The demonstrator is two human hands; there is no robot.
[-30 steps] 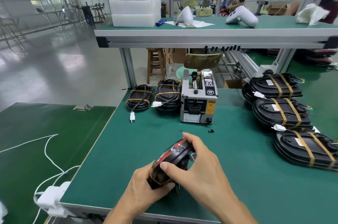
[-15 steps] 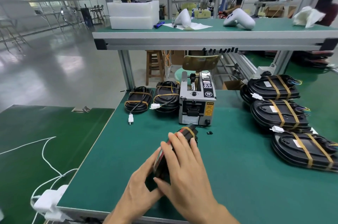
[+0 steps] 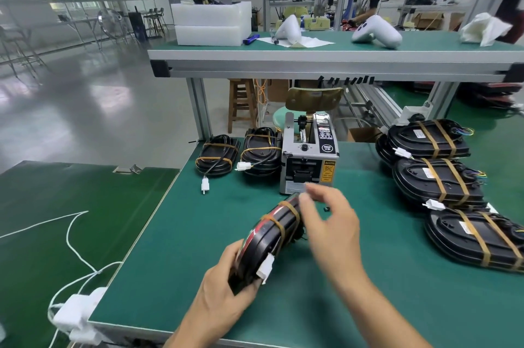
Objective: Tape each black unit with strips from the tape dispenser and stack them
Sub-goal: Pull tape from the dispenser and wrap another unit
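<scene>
left hand [image 3: 226, 288] grips the taped black unit [image 3: 270, 237] on edge, long axis aimed at the tape dispenser [image 3: 309, 160]. right hand [image 3: 330, 220], blurry, fingers loosely spread and empty, sits nearer the dispenser's mouth.

Colours at the taping bench

Green mat on the table [image 3: 198, 234]; black units [image 3: 436, 177] banded with tan tape strips; held unit [image 3: 272, 234] black with a red-and-white edge and a white connector [image 3: 265, 266]; tape dispenser [image 3: 309, 160] grey-silver, marked with a yellow warning label; white foam blocks [image 3: 211, 22] on the shelf.
</scene>
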